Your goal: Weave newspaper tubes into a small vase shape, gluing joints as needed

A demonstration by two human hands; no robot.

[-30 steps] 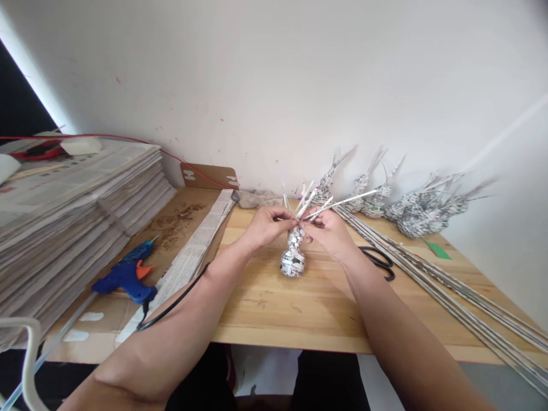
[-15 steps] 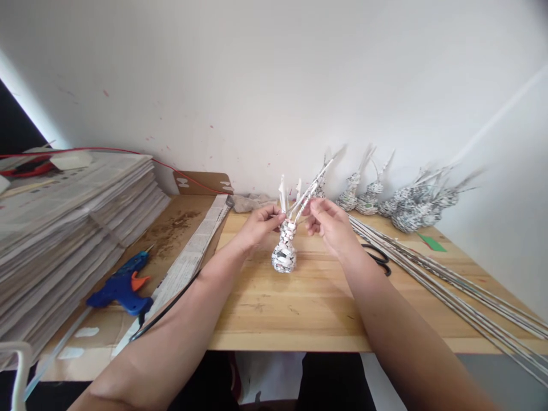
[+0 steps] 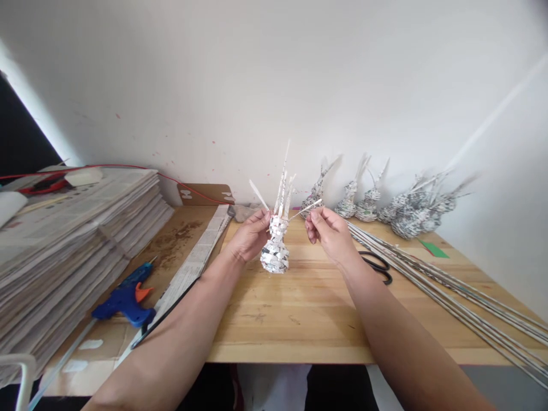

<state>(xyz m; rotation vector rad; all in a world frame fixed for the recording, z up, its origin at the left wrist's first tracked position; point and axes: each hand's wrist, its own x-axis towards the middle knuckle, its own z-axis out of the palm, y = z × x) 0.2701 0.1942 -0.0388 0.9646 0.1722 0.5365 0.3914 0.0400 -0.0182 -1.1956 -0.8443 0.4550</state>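
A small vase-shaped piece woven from rolled newspaper strips (image 3: 274, 257) is held upright by my left hand (image 3: 252, 235), whose thumb and fingers close on the left side of its neck. Loose paper ends (image 3: 282, 191) fan out from the top, one leaning left and several pointing up. Another paper strip (image 3: 306, 209) slants out to the right, passing just above the fingertips of my right hand (image 3: 329, 233). That hand's fingers are curled in with the thumb pressed near them; whether they grip anything I cannot make out.
Several similar woven pieces (image 3: 368, 204) line the wall at the back right. Long paper rods (image 3: 428, 288) and black-handled scissors (image 3: 377, 267) lie right of my hands. On cardboard at the left lie a blue glue gun (image 3: 126, 302) and a stack of folded newspaper (image 3: 64, 251).
The woven piece has shifted left and turned in my left hand, its loose ends now more spread. My right hand has moved off the neck to the right.
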